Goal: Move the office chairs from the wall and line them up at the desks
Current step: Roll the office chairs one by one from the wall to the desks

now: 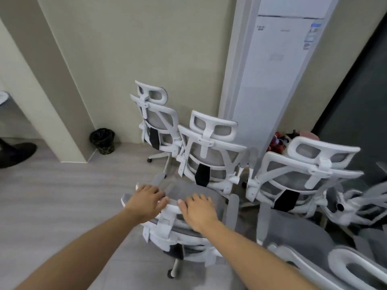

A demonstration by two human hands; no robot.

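Observation:
Several white-framed office chairs with grey mesh stand bunched against the wall. The nearest chair (167, 229) has its back to me. My left hand (146, 200) and my right hand (199, 210) lie side by side on top of its headrest (173, 206), fingers curved over the far edge. Behind it, three chairs stand in a row by the wall: a left chair (159, 122), a middle chair (211, 151) and a right chair (303, 174). Another chair (293, 239) is close on my right.
A tall white floor-standing air conditioner (272, 70) stands behind the chairs. A black waste bin (102, 141) sits in the corner by a beige pillar (52, 80). A person's dark shoe (16, 153) shows at the left edge. Grey floor (62, 206) lies open to my left.

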